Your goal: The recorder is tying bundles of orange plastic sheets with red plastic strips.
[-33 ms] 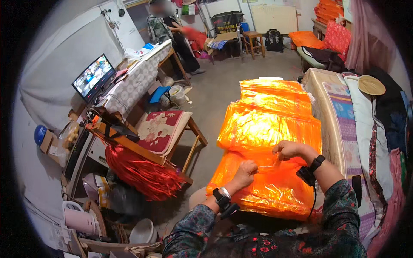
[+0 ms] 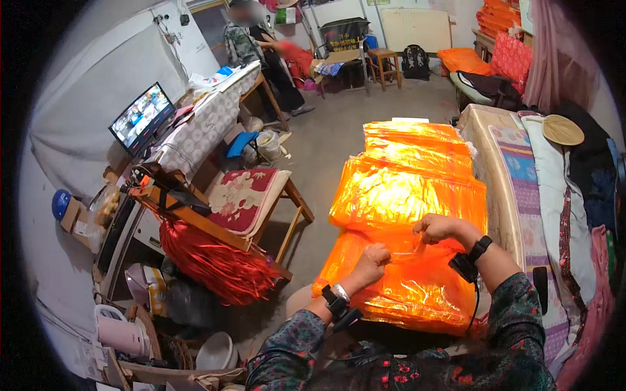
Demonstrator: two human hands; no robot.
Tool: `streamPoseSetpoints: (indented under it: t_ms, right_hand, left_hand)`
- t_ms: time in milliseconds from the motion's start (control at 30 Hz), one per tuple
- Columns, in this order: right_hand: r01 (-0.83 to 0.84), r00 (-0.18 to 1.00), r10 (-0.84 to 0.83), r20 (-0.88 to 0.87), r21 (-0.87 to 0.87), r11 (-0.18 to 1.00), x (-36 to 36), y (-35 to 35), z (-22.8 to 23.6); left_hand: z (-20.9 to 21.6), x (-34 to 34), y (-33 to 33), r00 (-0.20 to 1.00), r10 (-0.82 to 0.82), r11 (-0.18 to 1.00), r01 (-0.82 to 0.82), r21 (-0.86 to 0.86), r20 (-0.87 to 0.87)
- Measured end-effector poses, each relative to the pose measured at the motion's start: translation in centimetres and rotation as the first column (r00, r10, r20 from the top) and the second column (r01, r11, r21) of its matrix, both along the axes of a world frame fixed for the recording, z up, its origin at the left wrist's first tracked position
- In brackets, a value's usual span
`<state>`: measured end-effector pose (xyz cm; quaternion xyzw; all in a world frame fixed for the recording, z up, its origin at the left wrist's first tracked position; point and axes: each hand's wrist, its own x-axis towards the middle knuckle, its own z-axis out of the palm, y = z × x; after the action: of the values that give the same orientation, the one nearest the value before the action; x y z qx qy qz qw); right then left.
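A stack of shiny, translucent orange plastic sheets or bags (image 2: 407, 189) lies in front of me in stepped layers. My left hand (image 2: 373, 262) is closed over the nearest layer, its fingers pinching a fold of thin orange plastic (image 2: 417, 277). To its right and slightly farther away, my right hand (image 2: 435, 228) is also closed, with thumb and forefinger pinched on the same plastic. Between the two hands the film is raised and crumpled. What lies inside each fist is partly hidden. Bands with small dark devices sit on both wrists.
At left stands a wooden chair (image 2: 241, 195) with red strands (image 2: 208, 264) hanging from it. Behind it are a cloth-covered table and a monitor (image 2: 142, 117). A bed edge (image 2: 495, 182) runs along the right. Another person (image 2: 261, 52) stands at the back, handling red material.
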<state>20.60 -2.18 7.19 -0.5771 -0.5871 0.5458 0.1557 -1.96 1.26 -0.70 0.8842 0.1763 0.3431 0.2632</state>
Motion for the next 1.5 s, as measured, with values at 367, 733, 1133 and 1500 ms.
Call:
streamPoseSetpoints:
  t_ms: [367,733,1133,1500]
  right_hand:
    - [-0.138,0.987,0.144,-0.076,0.071,0.988,-1.9,-0.1,-2.2]
    - [0.229,0.413,-0.256,-0.874,-0.172,0.958,-7.7,-5.0,-2.4]
    - [0.491,0.407,-0.66,-0.631,-0.459,0.741,-9.3,-9.0,-4.2]
    - [0.243,0.7,-0.222,-0.679,-0.066,0.968,-10.9,-16.5,-9.3]
  left_hand:
    - [4.7,2.3,0.1,0.956,-0.289,0.939,0.294,0.178,-0.05]
    - [2.4,2.6,1.4,0.874,-0.485,0.835,0.473,-0.281,0.032]
    - [3.2,1.5,-1.8,0.999,0.037,0.998,-0.036,-0.052,0.03]
    - [-1.9,2.2,0.2,0.968,0.132,0.932,-0.048,-0.36,0.212]
